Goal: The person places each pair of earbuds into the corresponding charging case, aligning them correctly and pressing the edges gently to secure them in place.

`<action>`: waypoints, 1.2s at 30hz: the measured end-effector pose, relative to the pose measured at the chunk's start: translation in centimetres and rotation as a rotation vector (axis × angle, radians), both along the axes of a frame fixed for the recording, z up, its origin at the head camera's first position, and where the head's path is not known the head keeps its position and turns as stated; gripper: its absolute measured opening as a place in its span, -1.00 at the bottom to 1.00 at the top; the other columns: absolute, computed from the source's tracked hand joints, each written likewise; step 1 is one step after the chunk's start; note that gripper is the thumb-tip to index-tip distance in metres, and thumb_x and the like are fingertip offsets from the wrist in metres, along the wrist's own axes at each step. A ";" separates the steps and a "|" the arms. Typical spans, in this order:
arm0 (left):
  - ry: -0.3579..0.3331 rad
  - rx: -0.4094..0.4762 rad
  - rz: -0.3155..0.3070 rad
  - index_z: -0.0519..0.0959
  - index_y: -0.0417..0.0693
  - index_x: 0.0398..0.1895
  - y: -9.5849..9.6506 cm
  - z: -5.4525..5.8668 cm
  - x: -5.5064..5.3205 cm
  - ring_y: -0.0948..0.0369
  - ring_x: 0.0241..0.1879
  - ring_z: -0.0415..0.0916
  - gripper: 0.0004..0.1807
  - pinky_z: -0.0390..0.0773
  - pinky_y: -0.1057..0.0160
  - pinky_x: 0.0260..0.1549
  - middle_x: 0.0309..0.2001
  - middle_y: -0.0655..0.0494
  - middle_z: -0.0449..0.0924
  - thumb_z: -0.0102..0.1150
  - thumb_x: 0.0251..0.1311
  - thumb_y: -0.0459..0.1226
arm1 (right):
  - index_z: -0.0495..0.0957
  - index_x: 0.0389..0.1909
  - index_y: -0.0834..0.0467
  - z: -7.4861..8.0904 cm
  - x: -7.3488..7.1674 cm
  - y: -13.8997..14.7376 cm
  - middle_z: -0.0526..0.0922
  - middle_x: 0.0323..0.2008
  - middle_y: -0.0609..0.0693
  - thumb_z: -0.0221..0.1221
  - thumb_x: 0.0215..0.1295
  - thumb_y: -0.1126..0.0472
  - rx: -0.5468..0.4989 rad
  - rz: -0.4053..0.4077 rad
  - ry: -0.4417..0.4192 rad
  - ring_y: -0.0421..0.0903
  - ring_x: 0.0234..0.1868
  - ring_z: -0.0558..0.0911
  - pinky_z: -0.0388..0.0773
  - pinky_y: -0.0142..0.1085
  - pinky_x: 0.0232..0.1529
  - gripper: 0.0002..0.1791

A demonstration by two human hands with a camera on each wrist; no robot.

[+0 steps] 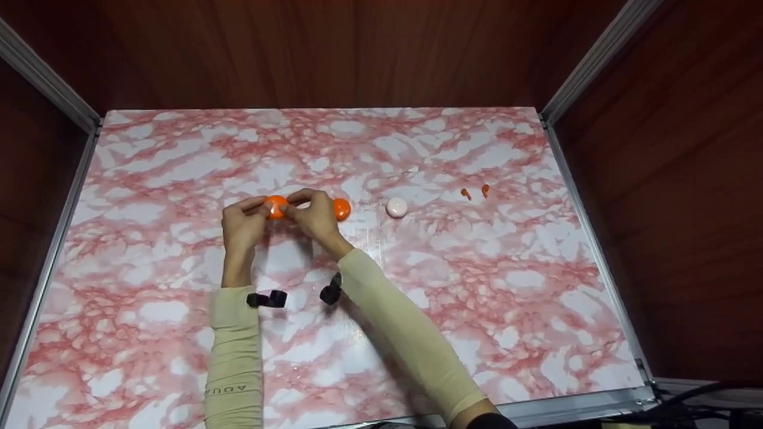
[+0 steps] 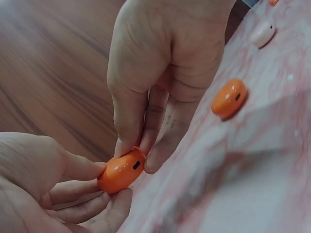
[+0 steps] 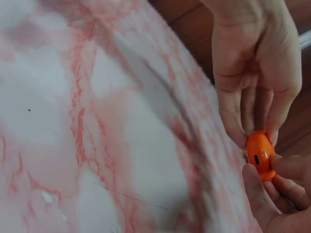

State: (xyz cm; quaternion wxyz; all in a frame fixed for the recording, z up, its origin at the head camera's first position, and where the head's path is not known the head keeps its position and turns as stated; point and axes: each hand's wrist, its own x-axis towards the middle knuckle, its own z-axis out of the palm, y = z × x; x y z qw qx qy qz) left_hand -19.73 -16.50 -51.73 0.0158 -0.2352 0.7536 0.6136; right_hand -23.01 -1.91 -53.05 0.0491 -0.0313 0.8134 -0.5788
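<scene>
A: What are the hands doing?

B: They are sharing one orange case [image 1: 276, 207]. In the head view the left hand [image 1: 243, 225] is sitting at its 8 o'clock and the right hand [image 1: 315, 215] at its 4 o'clock. Both are gripping it, thumbs against fingers, and it seems to be hovering just above the marbled table [image 1: 453, 333].

A: So which step are we watching?

B: I'm judging that they are working at the case itself. In the left wrist view a small orange lip [image 2: 138, 149] is poking out by the right fingertips, near a dark slot [image 2: 136, 165]. Whether that's a lid standing ajar or something else, I can't tell.

A: And what is the next move calling for?

B: Probably the left hand steadying the body while the right is pinching finely at that lip.

A: What else is lying about?

B: From the held case, a second orange case [image 1: 341, 209] is resting at 3 o'clock, a whitish case [image 1: 396, 208] is sitting farther along that line, and two orange earbuds [image 1: 466, 193] are lying well beyond, just above 3 o'clock.
</scene>
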 end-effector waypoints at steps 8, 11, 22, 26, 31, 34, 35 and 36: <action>0.074 0.089 -0.021 0.70 -0.21 0.20 2.0 0.8 -0.1 0.27 -0.07 0.69 -0.67 0.78 0.30 0.02 0.17 -0.19 0.71 0.26 0.45 -0.30 | 0.79 -0.15 0.26 0.8 0.3 2.8 0.81 -0.23 0.12 0.45 0.27 0.27 -0.079 -0.001 -0.008 0.06 -0.19 0.78 0.71 -0.44 -0.34 -0.81; 0.094 0.144 -0.049 0.69 -0.25 0.20 3.0 0.8 0.0 0.22 -0.04 0.71 -0.67 0.79 0.34 -0.01 0.18 -0.23 0.70 0.26 0.45 -0.31 | 0.77 -0.12 0.27 0.8 0.5 4.3 0.79 -0.23 0.13 0.44 0.27 0.29 -0.118 0.016 -0.017 0.04 -0.21 0.76 0.68 -0.47 -0.37 -0.80; 0.230 0.246 -0.224 0.68 -0.36 0.16 6.6 1.0 0.5 0.28 -0.15 0.75 -0.69 0.81 0.38 -0.11 0.14 -0.35 0.69 0.27 0.43 -0.39 | 0.66 0.00 0.42 1.4 1.6 9.8 0.67 -0.17 0.15 0.34 0.32 0.43 -0.372 0.058 -0.149 -0.06 -0.35 0.79 0.87 -0.17 -0.15 -0.74; 0.247 0.233 -0.264 0.70 -0.32 0.15 7.9 1.3 0.5 0.25 -0.14 0.76 -0.70 0.80 0.39 -0.12 0.13 -0.32 0.71 0.28 0.43 -0.37 | 0.65 0.00 0.42 1.8 1.9 11.4 0.68 -0.14 0.18 0.35 0.34 0.41 -0.401 0.048 -0.145 -0.04 -0.34 0.81 0.87 -0.15 -0.15 -0.74; 0.245 0.197 -0.337 0.72 -0.26 0.14 9.5 1.6 0.6 0.13 -0.06 0.77 -0.71 0.80 0.38 -0.10 0.12 -0.25 0.74 0.30 0.43 -0.34 | 0.67 -0.05 0.39 2.2 2.5 13.5 0.72 -0.20 0.16 0.37 0.33 0.38 -0.401 0.025 -0.145 -0.03 -0.37 0.82 0.87 -0.16 -0.20 -0.77; 0.248 0.184 -0.384 0.71 -0.25 0.15 10.3 1.5 0.8 0.06 0.01 0.77 -0.70 0.80 0.38 -0.08 0.13 -0.24 0.74 0.29 0.43 -0.34 | 0.67 -0.04 0.39 2.2 2.9 14.7 0.75 -0.24 0.13 0.37 0.33 0.37 -0.404 0.020 -0.166 -0.03 -0.39 0.82 0.87 -0.17 -0.22 -0.76; 0.251 0.182 -0.398 0.71 -0.25 0.16 10.6 1.4 0.9 0.04 0.02 0.77 -0.70 0.80 0.37 -0.07 0.13 -0.23 0.73 0.29 0.43 -0.34 | 0.67 -0.03 0.39 2.2 3.1 15.0 0.76 -0.25 0.12 0.37 0.34 0.36 -0.406 0.021 -0.176 -0.04 -0.39 0.82 0.87 -0.16 -0.21 -0.75; 0.260 0.175 -0.415 0.71 -0.25 0.16 10.8 1.4 1.0 0.02 0.04 0.76 -0.70 0.80 0.36 -0.06 0.13 -0.23 0.73 0.29 0.43 -0.34 | 0.67 -0.01 0.40 2.1 3.2 15.4 0.76 -0.26 0.11 0.37 0.34 0.36 -0.409 0.021 -0.184 -0.04 -0.39 0.82 0.87 -0.15 -0.21 -0.73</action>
